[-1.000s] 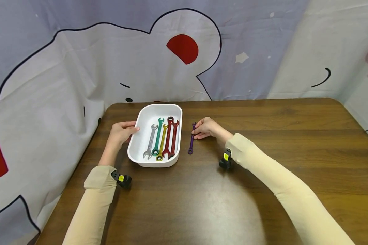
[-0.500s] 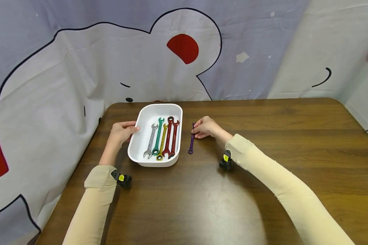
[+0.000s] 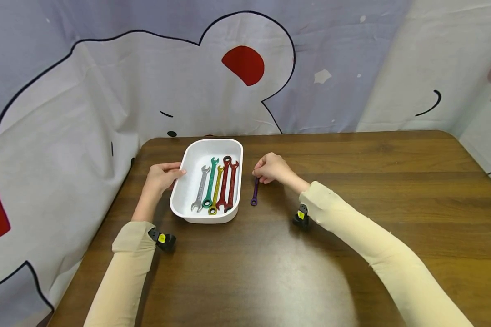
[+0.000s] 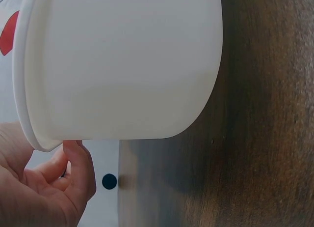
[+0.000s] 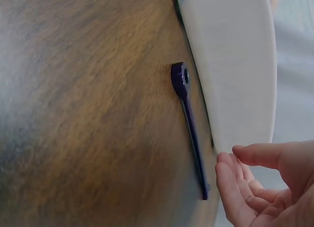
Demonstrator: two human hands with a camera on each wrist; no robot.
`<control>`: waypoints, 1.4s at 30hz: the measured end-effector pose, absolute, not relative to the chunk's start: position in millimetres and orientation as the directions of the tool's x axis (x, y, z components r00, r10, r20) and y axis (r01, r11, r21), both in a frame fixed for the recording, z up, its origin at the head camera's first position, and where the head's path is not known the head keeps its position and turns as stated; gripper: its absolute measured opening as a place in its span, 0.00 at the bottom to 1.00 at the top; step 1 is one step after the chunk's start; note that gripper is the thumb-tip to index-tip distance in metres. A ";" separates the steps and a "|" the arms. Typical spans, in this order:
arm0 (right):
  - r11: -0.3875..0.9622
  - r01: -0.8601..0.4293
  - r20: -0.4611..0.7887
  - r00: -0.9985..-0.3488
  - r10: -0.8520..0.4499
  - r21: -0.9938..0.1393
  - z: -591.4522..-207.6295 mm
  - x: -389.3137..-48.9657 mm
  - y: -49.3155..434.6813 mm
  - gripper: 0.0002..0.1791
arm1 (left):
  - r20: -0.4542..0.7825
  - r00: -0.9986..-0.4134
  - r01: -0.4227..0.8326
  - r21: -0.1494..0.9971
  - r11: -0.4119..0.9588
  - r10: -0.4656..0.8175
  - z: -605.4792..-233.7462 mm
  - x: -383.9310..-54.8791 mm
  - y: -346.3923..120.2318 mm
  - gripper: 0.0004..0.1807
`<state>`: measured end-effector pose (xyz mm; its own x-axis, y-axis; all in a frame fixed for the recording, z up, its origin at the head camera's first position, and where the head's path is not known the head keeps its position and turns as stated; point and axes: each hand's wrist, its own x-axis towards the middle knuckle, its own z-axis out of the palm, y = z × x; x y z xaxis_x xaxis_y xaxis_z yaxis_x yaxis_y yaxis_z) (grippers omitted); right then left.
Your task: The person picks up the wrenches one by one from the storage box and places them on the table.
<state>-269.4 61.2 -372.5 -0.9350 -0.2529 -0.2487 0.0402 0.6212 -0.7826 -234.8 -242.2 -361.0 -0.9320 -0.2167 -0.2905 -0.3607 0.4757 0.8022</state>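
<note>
My left hand (image 3: pixel 159 179) grips the left rim of a white plastic tub (image 3: pixel 206 219), thumb over the edge and fingers beneath it. Inside lie a silver wrench (image 3: pixel 201 188), a green wrench (image 3: pixel 211 181), a yellow wrench (image 3: pixel 217 188) and two red wrenches, side by side. Right of the tub, a purple combination wrench (image 5: pixel 192 128) lies on the table, ring end toward me. My right hand (image 3: pixel 273 167) hovers over its far end, covering that end in the head view. In the right wrist view its loosely bent fingers are apart from the wrench and hold nothing.
The brown wooden table (image 3: pixel 245 272) stretches to the right and toward me. A patterned cloth (image 3: pixel 147 81) hangs behind its far edge and along the left side. Each wrist carries a small black camera.
My right hand has let go of the purple wrench and risen slightly away toward its far end. The wrench, the tub and my left hand stay where they were.
</note>
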 end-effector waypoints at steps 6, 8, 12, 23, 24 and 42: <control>0.711 -0.099 -0.112 -0.963 -0.244 -0.696 -366.1 -263.7 55.9 0.06 | -0.285 -0.934 -0.355 0.806 0.474 -0.214 -360.9 -233.2 -241.6 0.25; 0.713 -0.112 -0.097 -0.964 -0.246 -0.692 -363.9 -262.1 54.5 0.06 | -0.285 -0.934 -0.354 0.806 0.474 -0.214 -360.5 -232.9 -241.6 0.25; 0.675 -0.091 -0.121 -0.958 -0.260 -0.733 -360.0 -260.9 51.6 0.07 | -0.287 -0.933 -0.358 0.805 0.473 -0.217 -359.5 -232.7 -241.8 0.25; 0.526 0.052 -0.272 -0.896 -0.351 -0.849 -353.4 -265.3 44.8 0.11 | -0.281 -0.937 -0.348 0.818 0.459 -0.209 -361.6 -232.8 -241.9 0.25; 0.527 0.052 -0.272 -0.897 -0.349 -0.848 -352.5 -265.1 44.3 0.11 | -0.279 -0.937 -0.346 0.819 0.458 -0.208 -361.9 -232.8 -241.9 0.25; 0.529 0.030 -0.214 -0.933 -0.289 -0.848 -330.8 -268.1 44.9 0.10 | -0.278 -0.935 -0.351 0.810 0.470 -0.218 -362.8 -233.0 -241.8 0.25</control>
<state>-268.1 44.9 -330.8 -0.9331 -0.2893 -0.2135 0.0301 0.5290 -0.8481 -233.0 -241.8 -362.8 -0.9354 -0.2178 -0.2785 -0.3506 0.4696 0.8103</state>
